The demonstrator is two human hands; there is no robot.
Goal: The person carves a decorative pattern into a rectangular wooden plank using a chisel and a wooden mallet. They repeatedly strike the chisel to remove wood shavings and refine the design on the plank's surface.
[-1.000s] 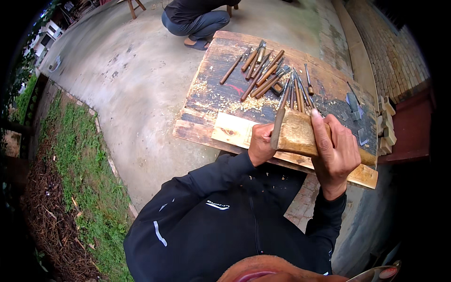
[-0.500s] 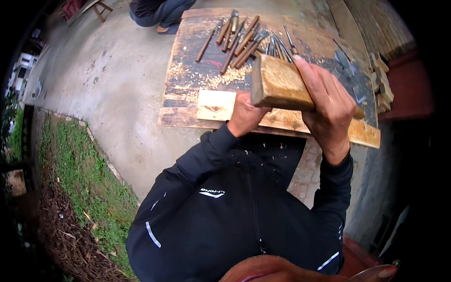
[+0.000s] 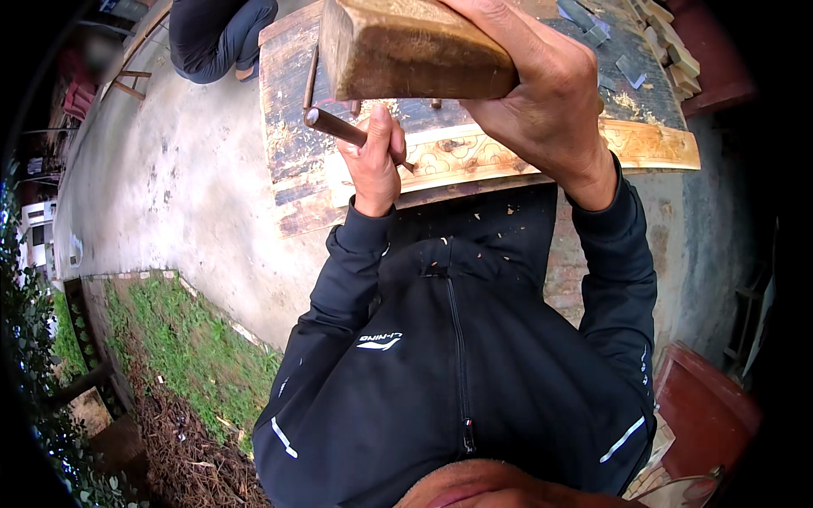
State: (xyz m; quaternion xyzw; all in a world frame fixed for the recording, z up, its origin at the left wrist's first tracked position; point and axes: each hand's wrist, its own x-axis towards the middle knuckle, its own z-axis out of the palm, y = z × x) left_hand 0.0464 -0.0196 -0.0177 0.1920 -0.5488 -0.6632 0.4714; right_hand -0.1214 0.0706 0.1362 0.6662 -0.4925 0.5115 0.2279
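My right hand (image 3: 533, 93) grips a thick wooden block (image 3: 406, 46), raised close to the camera at the top of the view. My left hand (image 3: 373, 157) is closed around a chisel with a brown wooden handle (image 3: 334, 125), held slanted over a pale carved wooden strip (image 3: 652, 140). The strip lies along the near edge of a dark worn workbench (image 3: 288, 127). Wood chips cling to my dark jacket.
Another person (image 3: 216, 38) in dark clothes crouches on the concrete at the top left. Metal blades and small wood pieces (image 3: 627, 59) lie at the bench's far right. Grass and debris border the concrete at the lower left. A reddish container (image 3: 707, 415) stands at the lower right.
My right hand has lifted the wooden block up off the bench toward the camera. The view has tipped down toward my body, and the row of chisels has left the picture.
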